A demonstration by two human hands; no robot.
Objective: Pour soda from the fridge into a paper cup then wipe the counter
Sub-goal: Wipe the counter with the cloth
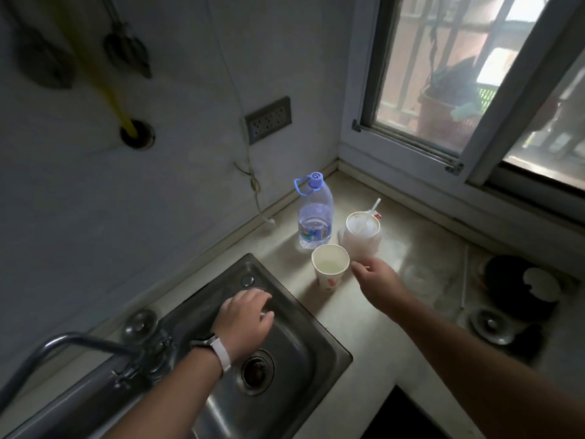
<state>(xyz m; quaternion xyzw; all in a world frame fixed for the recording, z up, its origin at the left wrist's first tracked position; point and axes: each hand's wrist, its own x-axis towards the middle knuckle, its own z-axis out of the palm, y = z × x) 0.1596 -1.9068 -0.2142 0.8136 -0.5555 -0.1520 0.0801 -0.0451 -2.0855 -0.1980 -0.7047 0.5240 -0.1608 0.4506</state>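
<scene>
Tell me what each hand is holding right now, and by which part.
Nothing is held. The left hand is open over the sink. The right hand is open too, its fingertips beside the paper cup rim, not wrapped round it.

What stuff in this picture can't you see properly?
All in the head view:
Paper cup: pale liquid inside, too dim to tell which drink.
Bottle label: too small and blurred to read.
Left hand: blurred over the sink; touching it or not, unclear.
Dark object at the right: dim and blurred.
Fridge: outside the frame edges.
</scene>
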